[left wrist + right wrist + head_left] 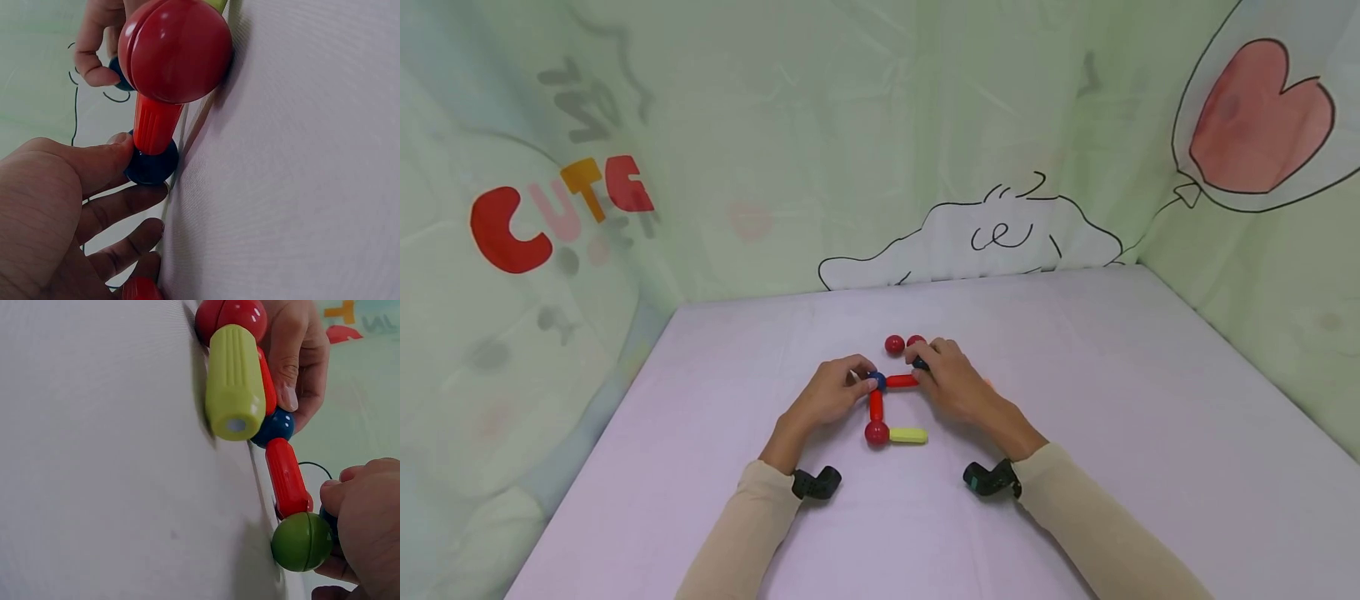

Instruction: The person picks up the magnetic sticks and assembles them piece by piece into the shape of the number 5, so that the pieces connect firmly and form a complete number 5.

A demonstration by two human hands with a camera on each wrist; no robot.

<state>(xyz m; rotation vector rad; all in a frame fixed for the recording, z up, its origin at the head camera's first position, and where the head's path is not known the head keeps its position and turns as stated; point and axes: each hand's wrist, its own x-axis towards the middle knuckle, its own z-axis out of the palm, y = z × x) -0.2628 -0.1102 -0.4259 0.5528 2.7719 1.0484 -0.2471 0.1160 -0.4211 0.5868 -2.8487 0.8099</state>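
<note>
My left hand (831,390) pinches a blue ball (152,164) between thumb and fingers at the corner of a magnetic ball-and-stick shape. Two red sticks meet at that ball: one red stick (876,406) runs toward me to a red ball (877,433), the other (286,476) runs right to a green ball (302,542). A yellow-green stick (908,435) points right from the red ball. My right hand (953,379) grips a second, dark blue ball (920,363), close beside the green ball; the hand hides the green ball in the head view.
Two loose red balls, one at left (894,344) and one at right (916,341), lie just beyond the shape. An orange-pink piece (989,384) shows behind my right hand. A red piece (142,289) peeks out by my left fingers. Printed cloth (760,167) hangs behind the table (737,333).
</note>
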